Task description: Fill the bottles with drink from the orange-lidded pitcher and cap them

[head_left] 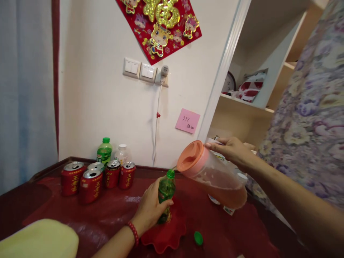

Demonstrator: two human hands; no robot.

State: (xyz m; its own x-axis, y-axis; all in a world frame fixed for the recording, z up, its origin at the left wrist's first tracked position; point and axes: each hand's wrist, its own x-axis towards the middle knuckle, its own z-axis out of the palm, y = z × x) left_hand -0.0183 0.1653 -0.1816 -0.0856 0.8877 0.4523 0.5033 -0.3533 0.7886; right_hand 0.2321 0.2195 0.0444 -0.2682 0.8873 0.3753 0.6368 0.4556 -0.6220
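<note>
My left hand (pixel 152 206) is wrapped round a green plastic bottle (pixel 167 188), whose cap is off. The bottle stands over a red scalloped tray (pixel 161 242). By its handle, my right hand (pixel 228 150) grips a clear pitcher (pixel 217 182) with an orange lid (pixel 190 156). The pitcher is tipped to the left and partly filled with a pale brown liquid. Its spout sits right at the bottle's mouth, and a thin stream seems to run between them. A loose green bottle cap (pixel 198 238) lies on the table to the right of the tray.
Several red drink cans (pixel 91 186) stand at the left, with another green bottle (pixel 104 152) and a white-capped clear bottle (pixel 122 154) behind. A yellow-green rounded object (pixel 40 240) fills the near left corner. A white cord (pixel 156 136) hangs down the wall behind the table.
</note>
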